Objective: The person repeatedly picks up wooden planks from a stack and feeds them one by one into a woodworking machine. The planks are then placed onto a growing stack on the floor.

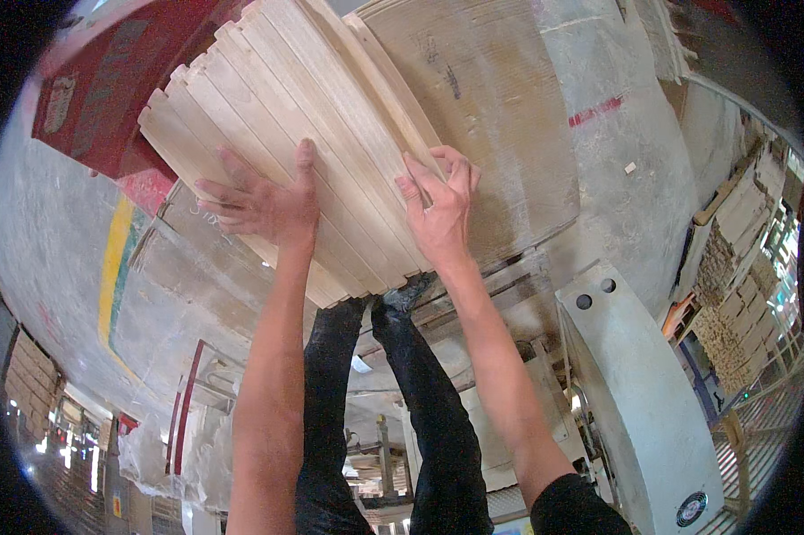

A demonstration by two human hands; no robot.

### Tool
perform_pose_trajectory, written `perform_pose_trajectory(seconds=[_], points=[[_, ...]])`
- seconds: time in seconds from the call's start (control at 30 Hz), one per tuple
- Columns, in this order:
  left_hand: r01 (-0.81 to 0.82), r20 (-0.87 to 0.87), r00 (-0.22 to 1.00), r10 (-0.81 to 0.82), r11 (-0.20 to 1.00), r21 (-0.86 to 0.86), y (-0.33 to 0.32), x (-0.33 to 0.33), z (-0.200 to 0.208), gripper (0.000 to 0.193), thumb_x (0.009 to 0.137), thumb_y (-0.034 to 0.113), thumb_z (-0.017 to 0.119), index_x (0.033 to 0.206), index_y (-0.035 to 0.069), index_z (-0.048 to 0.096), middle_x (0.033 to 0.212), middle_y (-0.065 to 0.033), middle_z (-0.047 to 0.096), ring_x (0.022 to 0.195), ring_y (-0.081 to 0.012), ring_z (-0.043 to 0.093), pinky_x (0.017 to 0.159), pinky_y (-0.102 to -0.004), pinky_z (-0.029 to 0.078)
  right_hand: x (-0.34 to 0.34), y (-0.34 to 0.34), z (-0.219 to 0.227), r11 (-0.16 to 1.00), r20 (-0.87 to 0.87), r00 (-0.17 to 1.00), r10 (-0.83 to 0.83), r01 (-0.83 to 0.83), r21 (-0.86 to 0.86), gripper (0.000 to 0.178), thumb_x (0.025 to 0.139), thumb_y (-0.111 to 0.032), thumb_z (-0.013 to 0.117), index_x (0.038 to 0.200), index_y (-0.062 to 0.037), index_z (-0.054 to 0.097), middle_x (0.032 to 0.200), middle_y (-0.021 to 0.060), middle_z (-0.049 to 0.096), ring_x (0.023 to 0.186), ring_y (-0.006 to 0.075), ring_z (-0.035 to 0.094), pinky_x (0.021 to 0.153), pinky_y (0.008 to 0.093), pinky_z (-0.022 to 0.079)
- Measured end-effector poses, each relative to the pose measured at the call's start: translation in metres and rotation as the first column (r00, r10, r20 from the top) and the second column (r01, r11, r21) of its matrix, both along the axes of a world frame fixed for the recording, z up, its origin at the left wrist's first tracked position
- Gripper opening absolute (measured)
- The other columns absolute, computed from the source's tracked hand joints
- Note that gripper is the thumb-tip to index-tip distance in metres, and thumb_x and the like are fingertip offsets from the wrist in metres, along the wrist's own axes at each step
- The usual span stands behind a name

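A stack of pale wooden strips (282, 116), laid side by side with uneven ends, lies tilted in front of me. My left hand (268, 201) rests flat on top of the strips toward their left side, its fingers spread and thumb apart. At the right edge of the stack, my right hand (442, 201) has its fingers curled round a wooden strip (389, 89) on that side. What the undersides of its fingers touch is hidden.
A red machine panel (99, 98) stands at the far left. Right of the stack lies a worn brown sheet (500, 116). A yellow line (112, 267) marks the grey floor. Near right is a pale cabinet (638, 383), with stacked wood (732, 276) beyond it.
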State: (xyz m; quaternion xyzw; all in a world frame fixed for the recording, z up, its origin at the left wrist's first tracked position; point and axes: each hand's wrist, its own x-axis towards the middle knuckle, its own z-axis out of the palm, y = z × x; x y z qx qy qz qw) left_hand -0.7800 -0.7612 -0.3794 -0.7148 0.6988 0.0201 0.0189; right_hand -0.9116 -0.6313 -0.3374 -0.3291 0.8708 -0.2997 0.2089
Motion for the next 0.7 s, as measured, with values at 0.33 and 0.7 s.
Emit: perform_pose_trajectory(seconds=[0.33,0.7], points=[[-0.009,-0.026,1.000,0.010,1.000,0.026,-0.007,0.011,0.002,0.115,0.065,0.084,0.054,0.152,0.021,0.013,0.153,-0.0288,-0.001,0.138,-0.0547,0.001,0.101,-0.0726,0.015,-0.056,0.016,-0.059,0.945,0.317,0.892,-0.322,0.321,0.057,0.038,0.090,-0.033,0.062,0.115,-0.0041,0.064,0.091,0.0138,0.066,0.084,0.0298,0.063,0.082,0.0415,0.048],[-0.004,0.008,1.000,0.004,1.000,0.026,-0.006,0.004,0.002,0.114,0.067,0.082,0.055,0.152,0.020,0.012,0.152,-0.0303,0.002,0.138,-0.0554,0.005,0.102,-0.0707,0.018,-0.071,0.039,-0.183,0.972,0.224,0.974,0.039,-0.089,0.216,0.040,0.085,-0.036,0.068,0.101,-0.0007,0.060,0.087,0.0182,0.065,0.078,0.0299,0.060,0.073,0.0388,0.048]])
